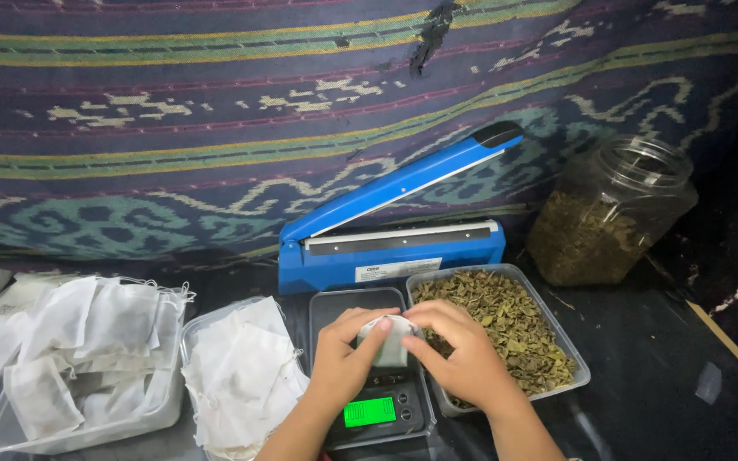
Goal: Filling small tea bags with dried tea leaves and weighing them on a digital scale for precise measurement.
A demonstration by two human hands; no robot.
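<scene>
Both hands hold one small white filter pouch (pixel 389 340) just above a small digital scale (pixel 371 401) with a lit green display. My left hand (pixel 343 358) pinches the pouch's left side. Gripping the right side is my right hand (pixel 463 354), which partly covers a clear tub of dried green-brown leaves (pixel 514 320). The pouch's mouth is held open between the fingers; its contents are hidden.
A blue heat sealer (pixel 386 230) with its arm raised stands behind the scale. A clear jar of dried leaves (pixel 608 213) sits at the back right. Two clear tubs of white pouches (pixel 79 358) (pixel 237 367) lie at the left. A patterned cloth hangs behind.
</scene>
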